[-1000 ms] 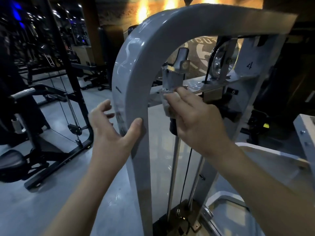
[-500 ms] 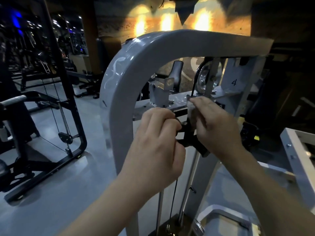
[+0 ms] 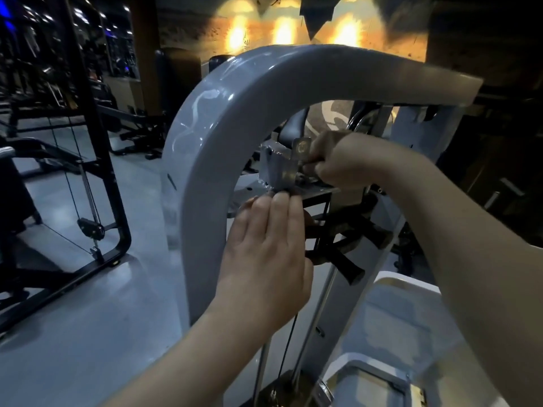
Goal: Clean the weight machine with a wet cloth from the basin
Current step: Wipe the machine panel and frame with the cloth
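Note:
The weight machine's grey arched frame (image 3: pixel 205 160) fills the middle of the view. Inside the arch sits a shiny metal bracket (image 3: pixel 274 168) on a flat plate. My left hand (image 3: pixel 264 248) reaches up from below, and its straight fingertips touch the bracket's lower edge. My right hand (image 3: pixel 338 160) is curled just right of the bracket, against an upright metal tab (image 3: pixel 301 148). It grips a small grey cloth (image 3: pixel 310 168), of which only a sliver shows between the fingers. No basin is in view.
Under the plate a black star-shaped knob (image 3: pixel 349 265) sticks out beside the steel guide rods (image 3: pixel 320 306) and a thin cable. A white frame part (image 3: pixel 405 292) lies at the lower right. A black cable machine (image 3: pixel 114 218) stands on the grey floor at the left.
My left hand left the arch's edge, passed in front as a fist, and now touches the bracket with straight fingers. My right hand moved along the plate with the cloth to the tab.

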Action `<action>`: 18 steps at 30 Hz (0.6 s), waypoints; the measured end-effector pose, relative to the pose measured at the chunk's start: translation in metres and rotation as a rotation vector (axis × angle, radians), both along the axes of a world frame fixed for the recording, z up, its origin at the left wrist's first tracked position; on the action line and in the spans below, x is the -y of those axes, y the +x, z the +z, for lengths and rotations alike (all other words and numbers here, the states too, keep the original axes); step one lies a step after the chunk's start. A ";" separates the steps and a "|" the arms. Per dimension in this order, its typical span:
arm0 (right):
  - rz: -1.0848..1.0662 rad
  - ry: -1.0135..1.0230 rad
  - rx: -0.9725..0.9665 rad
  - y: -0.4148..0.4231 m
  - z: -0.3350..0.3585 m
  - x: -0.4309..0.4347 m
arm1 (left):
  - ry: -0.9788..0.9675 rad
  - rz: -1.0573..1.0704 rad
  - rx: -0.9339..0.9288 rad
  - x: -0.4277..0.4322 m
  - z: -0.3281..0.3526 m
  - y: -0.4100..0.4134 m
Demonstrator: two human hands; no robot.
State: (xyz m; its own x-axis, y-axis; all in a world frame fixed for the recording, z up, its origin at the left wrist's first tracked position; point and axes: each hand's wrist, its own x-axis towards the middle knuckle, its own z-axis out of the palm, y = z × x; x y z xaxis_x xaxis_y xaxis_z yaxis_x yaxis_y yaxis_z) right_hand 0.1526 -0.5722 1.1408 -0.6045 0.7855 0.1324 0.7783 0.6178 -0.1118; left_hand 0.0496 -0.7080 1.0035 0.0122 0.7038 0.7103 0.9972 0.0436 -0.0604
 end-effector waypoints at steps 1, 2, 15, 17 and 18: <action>0.015 0.001 0.005 0.005 -0.002 -0.001 | 0.000 0.000 0.002 0.000 -0.001 0.000; 0.027 0.002 0.005 0.012 -0.004 -0.001 | -0.005 -0.003 0.009 0.000 -0.002 0.000; 0.061 0.059 -0.144 0.046 -0.031 0.039 | 0.019 -0.044 0.022 0.001 -0.001 -0.002; 0.022 0.111 -0.152 0.046 -0.042 0.040 | 0.013 -0.052 0.030 0.001 -0.001 -0.001; 0.006 0.150 -0.142 0.046 -0.047 0.040 | 0.005 -0.057 0.033 0.001 0.000 -0.001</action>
State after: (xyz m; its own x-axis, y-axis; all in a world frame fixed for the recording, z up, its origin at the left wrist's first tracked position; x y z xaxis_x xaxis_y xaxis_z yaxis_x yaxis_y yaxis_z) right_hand 0.1987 -0.6122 1.0938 -0.5761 0.7468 0.3322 0.7574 0.6406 -0.1264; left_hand 0.0484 -0.7092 1.0033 0.0286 0.6988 0.7148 0.9995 -0.0129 -0.0273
